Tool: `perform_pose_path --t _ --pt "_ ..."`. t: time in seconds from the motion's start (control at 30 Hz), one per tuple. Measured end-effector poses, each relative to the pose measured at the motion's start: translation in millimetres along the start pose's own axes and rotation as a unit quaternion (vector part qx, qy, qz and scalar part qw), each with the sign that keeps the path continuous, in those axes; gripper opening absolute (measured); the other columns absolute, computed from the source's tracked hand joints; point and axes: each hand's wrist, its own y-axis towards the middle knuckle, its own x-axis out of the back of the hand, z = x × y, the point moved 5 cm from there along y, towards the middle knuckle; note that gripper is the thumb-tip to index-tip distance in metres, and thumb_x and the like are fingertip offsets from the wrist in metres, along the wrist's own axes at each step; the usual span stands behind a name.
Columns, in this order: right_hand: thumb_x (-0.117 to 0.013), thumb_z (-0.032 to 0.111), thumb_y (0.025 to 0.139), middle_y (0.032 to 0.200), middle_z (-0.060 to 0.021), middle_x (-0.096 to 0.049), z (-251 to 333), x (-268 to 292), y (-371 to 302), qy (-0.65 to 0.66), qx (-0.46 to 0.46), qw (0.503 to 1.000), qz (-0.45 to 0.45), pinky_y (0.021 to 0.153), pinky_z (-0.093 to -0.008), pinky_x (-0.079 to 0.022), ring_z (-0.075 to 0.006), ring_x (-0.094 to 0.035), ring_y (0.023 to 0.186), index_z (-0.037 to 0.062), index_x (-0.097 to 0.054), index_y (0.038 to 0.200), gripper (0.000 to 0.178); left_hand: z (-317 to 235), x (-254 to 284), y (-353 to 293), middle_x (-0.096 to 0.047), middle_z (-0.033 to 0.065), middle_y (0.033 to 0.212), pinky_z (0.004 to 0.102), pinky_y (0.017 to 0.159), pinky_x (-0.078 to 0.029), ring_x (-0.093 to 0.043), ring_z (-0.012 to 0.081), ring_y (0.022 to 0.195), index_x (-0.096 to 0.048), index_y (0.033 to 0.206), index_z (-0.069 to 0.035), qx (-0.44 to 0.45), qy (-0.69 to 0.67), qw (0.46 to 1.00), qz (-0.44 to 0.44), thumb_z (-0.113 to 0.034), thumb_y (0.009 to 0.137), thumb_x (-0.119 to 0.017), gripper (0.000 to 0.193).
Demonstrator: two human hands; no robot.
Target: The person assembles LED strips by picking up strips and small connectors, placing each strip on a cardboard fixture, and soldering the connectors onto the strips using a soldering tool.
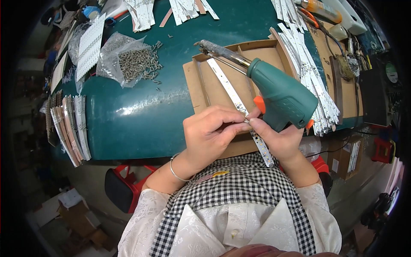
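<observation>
White strip [225, 85]: left hand [209, 128] and right hand [280, 141] pinch it, fingers [231, 114] closed (green gun-shaped tool [280, 90] alongside).

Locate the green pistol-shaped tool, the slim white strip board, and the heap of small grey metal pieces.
Green pistol-shaped tool [282, 91]: head view, on its body.
Slim white strip board [233, 97]: head view, on its upper stretch.
Heap of small grey metal pieces [136, 63]: head view, on its middle.

My head-worn fisheye camera looks down and forward at close range on my left hand [210, 130], right hand [280, 140] and green workbench [128, 124].
</observation>
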Motion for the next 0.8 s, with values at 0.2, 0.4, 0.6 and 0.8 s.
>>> perform_pose_path --t 0.2,0.4,0.6,0.8 --pt "-0.074 -0.005 0.078 0.092 -0.0066 -0.069 -5.9 2.4 0.0 0.074 -0.085 0.993 -0.023 0.074 -0.0257 -0.055 -0.0124 -0.066 0.083 -0.0036 -0.063 0.107 0.032 -0.8 -1.5 0.5 -0.07 0.0096 0.077 0.0274 0.057 -0.053 -0.068 0.019 0.066 -0.069 0.08 -0.002 -0.046 0.009 0.999 0.013 -0.001 0.07 -0.08 0.015" --pt "-0.074 -0.005 0.078 0.094 -0.0071 -0.068 -4.7 1.3 -2.7 0.054 -0.069 0.995 -0.05 0.074 -0.0255 -0.055 -0.0121 -0.065 0.082 -0.003 -0.063 0.106 0.031 7.2 -4.3 -8.8 -0.07 0.0104 0.075 0.0263 0.055 -0.052 -0.067 0.0179 0.064 -0.07 0.081 -0.001 -0.008 0.001 1.0 0.004 0.0 0.071 -0.08 0.014" --pt "-0.075 -0.003 0.077 0.091 -0.0083 -0.063 -8.9 6.0 -1.2 0.017 -0.067 0.997 -0.038 0.068 -0.0257 -0.052 -0.0133 -0.061 0.077 -0.0033 -0.051 0.122 0.051 15.7 -9.8 -12.6 -0.069 0.0067 0.075 0.0221 0.053 -0.048 -0.063 0.0098 0.064 -0.071 0.085 0.002 0.109 -0.077 0.991 0.022 0.0 0.075 -0.078 0.012" --pt "-0.07 -0.002 0.08 0.091 -0.0107 -0.062 -11.4 4.5 -8.3 0.053 -0.077 0.996 -0.002 0.065 -0.0247 -0.05 -0.0133 -0.059 0.075 -0.0039 -0.047 0.126 0.052 28.3 -17.5 -16.9 -0.067 0.0057 0.089 0.0178 0.059 -0.046 -0.056 0.0045 0.069 -0.069 0.089 0.004 0.233 -0.292 0.927 0.026 0.004 0.081 -0.074 0.01"
